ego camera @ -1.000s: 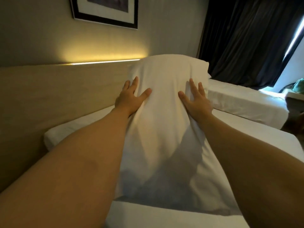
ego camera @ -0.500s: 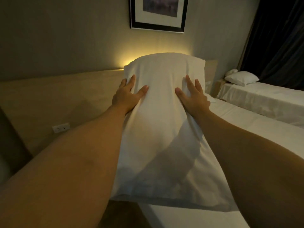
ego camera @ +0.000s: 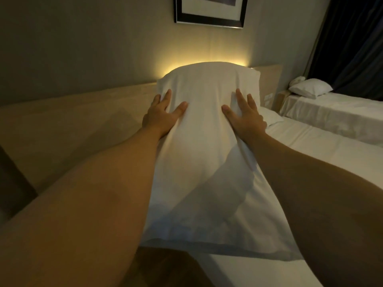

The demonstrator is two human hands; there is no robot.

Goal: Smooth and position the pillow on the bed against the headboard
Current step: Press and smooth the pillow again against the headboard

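A long white pillow is held lengthwise in front of me, its far end raised toward the wall and its near end hanging over the corner of the bed. My left hand grips its left side and my right hand its right side, fingers spread over the top and fabric bunched under both palms. The pale wooden headboard runs along the wall to the left and behind the pillow. A warm light glows above it behind the pillow's top.
Another white pillow lies on the bed just beyond my right hand. A second bed with its own pillow stands at the right, dark curtains behind it. A framed picture hangs on the wall above.
My view has swung left, so the picture and the second bed's pillow came into sight. Both hands keep the same hold, and the pillow now sits a little further over the bed's left corner.
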